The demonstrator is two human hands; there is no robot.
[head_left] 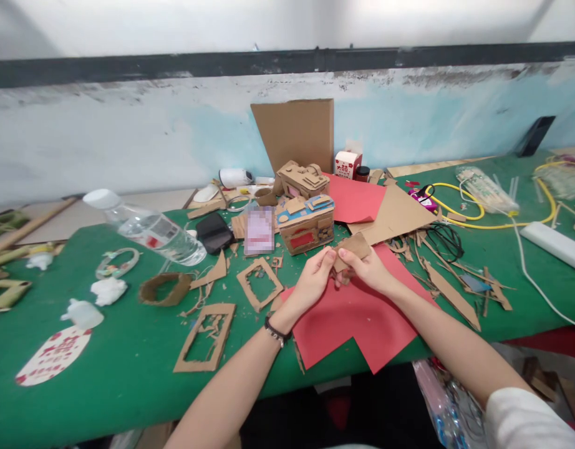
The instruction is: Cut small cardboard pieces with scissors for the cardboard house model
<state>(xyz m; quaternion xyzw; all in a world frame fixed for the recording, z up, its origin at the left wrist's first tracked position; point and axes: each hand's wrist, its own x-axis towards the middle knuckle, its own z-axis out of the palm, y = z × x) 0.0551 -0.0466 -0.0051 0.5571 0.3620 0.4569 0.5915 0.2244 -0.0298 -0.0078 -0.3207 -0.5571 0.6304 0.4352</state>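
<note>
Over red paper (357, 321) on the green surface (133, 355), left hand (317, 272) and right hand (368, 269) both pinch one small cardboard piece (356, 245) (thumbs close together).

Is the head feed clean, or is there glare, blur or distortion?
Head view: upper wall washed out; plastic bottle leans outward, likely wide-lens stretch; mosaic blocks hide the lilac rectangle; left hand and right hand slightly soft, but distinguishable at the cardboard piece.

The bare left hand (314, 274) and bare right hand (370, 268) pinch a small brown cardboard piece (357, 246), bare forearms (243, 377) slanting inward toward it.
</note>
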